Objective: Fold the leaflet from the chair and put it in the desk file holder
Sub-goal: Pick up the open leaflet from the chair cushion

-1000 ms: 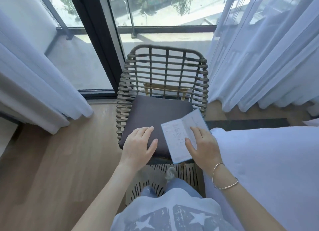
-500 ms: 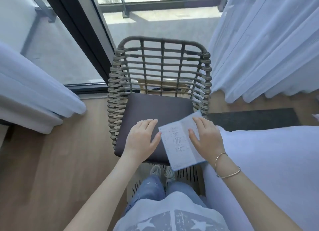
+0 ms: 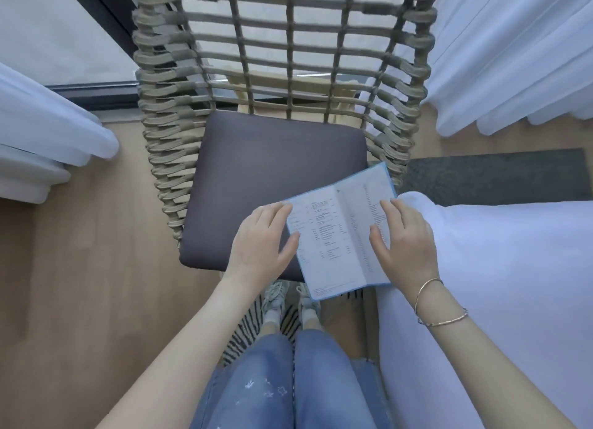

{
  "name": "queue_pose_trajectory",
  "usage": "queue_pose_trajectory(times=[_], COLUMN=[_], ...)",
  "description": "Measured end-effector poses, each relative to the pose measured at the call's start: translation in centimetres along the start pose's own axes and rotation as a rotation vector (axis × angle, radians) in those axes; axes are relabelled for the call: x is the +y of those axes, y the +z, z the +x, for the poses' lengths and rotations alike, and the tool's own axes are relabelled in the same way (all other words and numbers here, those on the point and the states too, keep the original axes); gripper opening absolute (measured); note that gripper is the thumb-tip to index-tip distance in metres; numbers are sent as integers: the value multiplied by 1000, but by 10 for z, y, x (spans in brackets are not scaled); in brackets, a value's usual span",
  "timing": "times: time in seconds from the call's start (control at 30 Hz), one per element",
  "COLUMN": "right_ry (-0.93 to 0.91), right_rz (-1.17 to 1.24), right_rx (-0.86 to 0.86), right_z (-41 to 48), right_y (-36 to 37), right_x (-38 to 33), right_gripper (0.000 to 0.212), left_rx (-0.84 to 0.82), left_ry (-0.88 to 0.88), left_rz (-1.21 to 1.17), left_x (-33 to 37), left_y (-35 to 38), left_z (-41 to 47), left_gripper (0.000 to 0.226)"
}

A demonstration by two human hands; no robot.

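Note:
A white leaflet (image 3: 337,236) with a blue border and printed text lies open over the front right corner of the dark grey seat cushion (image 3: 256,178) of a woven rope chair (image 3: 167,114). One centre crease shows. My left hand (image 3: 263,245) touches its left edge with fingers spread. My right hand (image 3: 404,239) presses flat on its right half, fingers apart. The leaflet's near end overhangs the cushion. No desk file holder is in view.
A white bed (image 3: 497,300) runs along the right, touching the leaflet's right side. White curtains (image 3: 513,43) hang at right and left (image 3: 48,123). A dark mat (image 3: 494,175) lies beyond the bed. My legs and shoes stand on a striped rug (image 3: 250,329).
The camera has tilted down and closer to the chair. My left hand slid right from the bare cushion onto the leaflet's left edge. The leaflet now lies more open and flatter.

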State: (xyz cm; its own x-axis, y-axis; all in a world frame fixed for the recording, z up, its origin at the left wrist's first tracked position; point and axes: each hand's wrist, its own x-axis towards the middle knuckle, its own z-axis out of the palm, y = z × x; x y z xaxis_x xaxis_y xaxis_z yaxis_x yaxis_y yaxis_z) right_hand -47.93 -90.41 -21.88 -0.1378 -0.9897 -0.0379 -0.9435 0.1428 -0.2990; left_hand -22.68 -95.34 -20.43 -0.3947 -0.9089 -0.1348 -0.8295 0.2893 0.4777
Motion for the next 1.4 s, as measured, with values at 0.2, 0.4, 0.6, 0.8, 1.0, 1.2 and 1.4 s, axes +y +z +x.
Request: queue_pose_trajectory(times=[0.2, 0.4, 0.6, 0.8, 1.0, 1.2, 1.4], right_ry=[68, 123, 127, 120, 150, 132, 163], right_rz=[-60, -147, -115, -60, 28, 168, 339], right_rx=[12, 49, 81, 91, 130, 182, 237], right_z=[14, 9, 8, 11, 7, 7, 20], right_y=[93, 143, 151, 156, 157, 156, 157], right_x=[56, 92, 106, 108, 101, 81, 60], right_gripper=[45, 48, 49, 46, 43, 44, 42], left_rx=[-91, -167, -206, -202, -36, 122, 195], left_ry=[-68, -181, -367, -447, -508, -506, -612], left_rz=[-26, 22, 10, -59, -308, -560, -691], left_x=[-37, -66, -70, -63, -65, -81, -114], left_y=[117, 201, 237, 247, 243, 226, 199], left_z=[19, 22, 16, 21, 21, 35, 54], left_gripper=[51, 57, 65, 63, 55, 58, 57])
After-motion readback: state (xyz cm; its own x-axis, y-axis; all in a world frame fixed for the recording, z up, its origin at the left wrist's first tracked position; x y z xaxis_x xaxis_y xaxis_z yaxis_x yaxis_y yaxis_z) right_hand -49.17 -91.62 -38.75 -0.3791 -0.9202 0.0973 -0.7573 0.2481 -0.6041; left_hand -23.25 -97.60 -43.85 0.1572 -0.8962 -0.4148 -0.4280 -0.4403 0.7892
